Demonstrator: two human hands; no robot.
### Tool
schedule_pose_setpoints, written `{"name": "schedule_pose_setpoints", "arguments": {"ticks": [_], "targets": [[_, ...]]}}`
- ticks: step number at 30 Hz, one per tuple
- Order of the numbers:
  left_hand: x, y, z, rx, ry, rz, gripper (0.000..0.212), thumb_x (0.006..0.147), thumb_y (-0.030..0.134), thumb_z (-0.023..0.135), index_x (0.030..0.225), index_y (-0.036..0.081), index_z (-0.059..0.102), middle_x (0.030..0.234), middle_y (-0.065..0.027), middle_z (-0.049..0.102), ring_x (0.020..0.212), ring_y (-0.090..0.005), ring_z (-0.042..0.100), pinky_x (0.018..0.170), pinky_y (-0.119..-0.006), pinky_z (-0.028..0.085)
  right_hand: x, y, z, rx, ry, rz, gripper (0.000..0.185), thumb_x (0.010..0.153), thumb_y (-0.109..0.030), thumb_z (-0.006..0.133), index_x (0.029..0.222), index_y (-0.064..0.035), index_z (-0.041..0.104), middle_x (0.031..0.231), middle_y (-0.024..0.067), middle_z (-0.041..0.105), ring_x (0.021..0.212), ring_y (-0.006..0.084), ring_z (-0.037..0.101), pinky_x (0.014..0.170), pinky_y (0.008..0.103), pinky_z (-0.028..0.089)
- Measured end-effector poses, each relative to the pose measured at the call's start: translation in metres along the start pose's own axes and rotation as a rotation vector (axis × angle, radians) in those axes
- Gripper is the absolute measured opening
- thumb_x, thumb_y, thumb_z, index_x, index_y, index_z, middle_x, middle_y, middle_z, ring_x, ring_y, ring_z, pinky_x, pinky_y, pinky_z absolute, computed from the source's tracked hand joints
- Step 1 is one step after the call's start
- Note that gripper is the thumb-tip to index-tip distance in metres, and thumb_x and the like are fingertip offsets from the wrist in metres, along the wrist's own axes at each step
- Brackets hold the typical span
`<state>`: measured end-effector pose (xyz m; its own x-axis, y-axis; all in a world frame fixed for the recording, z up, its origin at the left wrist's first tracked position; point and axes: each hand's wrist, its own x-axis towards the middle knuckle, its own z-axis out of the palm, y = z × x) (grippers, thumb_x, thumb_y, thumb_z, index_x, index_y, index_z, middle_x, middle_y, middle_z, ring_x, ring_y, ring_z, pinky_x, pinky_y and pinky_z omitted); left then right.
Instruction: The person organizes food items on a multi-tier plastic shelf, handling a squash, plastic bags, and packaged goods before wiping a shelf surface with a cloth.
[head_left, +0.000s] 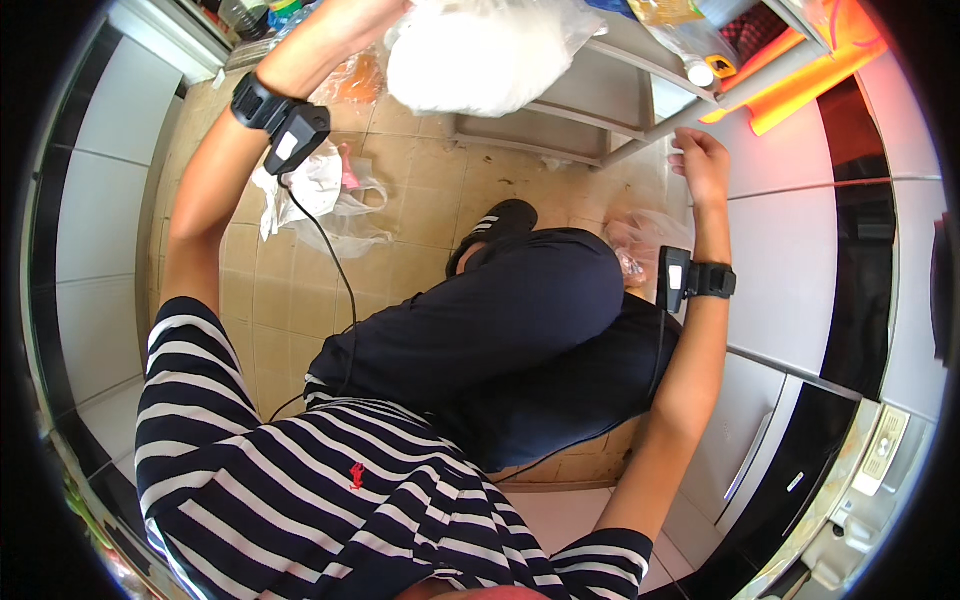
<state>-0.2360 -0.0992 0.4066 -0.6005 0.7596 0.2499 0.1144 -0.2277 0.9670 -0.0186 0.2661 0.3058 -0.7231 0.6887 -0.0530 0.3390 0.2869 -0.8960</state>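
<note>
At the upper edge of the view, my left hand (382, 16) meets the left side of a bulging white plastic bag (472, 64). The fingers there are cut off or hidden, so their grip cannot be made out. The bag sits high in front of a grey metal shelf rack (551, 142) and covers part of it. On the other side, my right hand (703, 161) is beside the white tiled wall, just below the rack's corner. Its fingers are loosely bent, and nothing shows in them.
Crumpled plastic bags (322, 191) lie on the tan tiled floor (420, 180) at left. A clear bag with contents (637, 240) is beside my knee. Bottles and packets (697, 64) fill the rack's top; an orange sheet (810, 75) hangs at right. Cables run from both wrist devices.
</note>
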Motion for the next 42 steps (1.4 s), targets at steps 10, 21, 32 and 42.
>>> {"name": "schedule_pose_setpoints", "arguments": {"ticks": [10,21,32,42], "targets": [[-0.206,-0.068,-0.081,0.273,0.408,-0.333,0.019,0.092,0.016,0.061,0.099,0.001,0.069,0.082,-0.0002,0.067,0.074,-0.0065,0.059,0.067,-0.023,0.047,-0.012,-0.019,0.015,0.070,-0.140,0.128,0.026,0.088,-0.020,0.063,0.105,-0.0002,0.064,0.088,0.0056,0.065,0.065,0.0107,0.061,0.059,0.0222,0.050],[-0.421,-0.187,-0.147,0.322,0.854,-0.682,0.020,0.090,0.019,0.066,0.087,0.000,0.070,0.076,0.0015,0.065,0.064,-0.0045,0.054,0.057,-0.022,0.042,-0.018,-0.040,0.036,0.211,-0.333,0.171,0.029,0.091,-0.018,0.060,0.113,0.0018,0.060,0.090,0.0059,0.064,0.069,0.0113,0.061,0.064,0.0225,0.050],[-0.498,-0.305,-0.180,0.639,0.843,-0.947,0.027,0.081,0.022,0.068,0.079,-0.005,0.068,0.064,-0.0068,0.063,0.061,-0.0129,0.055,0.058,-0.031,0.043,-0.031,-0.058,0.040,0.218,-0.355,0.175,0.031,0.090,-0.017,0.060,0.113,0.0033,0.059,0.092,0.0067,0.066,0.071,0.0123,0.062,0.066,0.0236,0.051],[-0.266,-0.152,-0.097,1.070,0.160,-0.895,0.038,0.075,0.033,0.069,0.098,0.002,0.070,0.098,-0.0204,0.068,0.093,-0.0338,0.066,0.080,-0.038,0.052,-0.024,-0.048,0.043,0.270,-0.235,0.158,0.031,0.089,-0.018,0.058,0.112,0.0021,0.059,0.092,0.0064,0.065,0.070,0.0126,0.062,0.065,0.0246,0.052]]}}
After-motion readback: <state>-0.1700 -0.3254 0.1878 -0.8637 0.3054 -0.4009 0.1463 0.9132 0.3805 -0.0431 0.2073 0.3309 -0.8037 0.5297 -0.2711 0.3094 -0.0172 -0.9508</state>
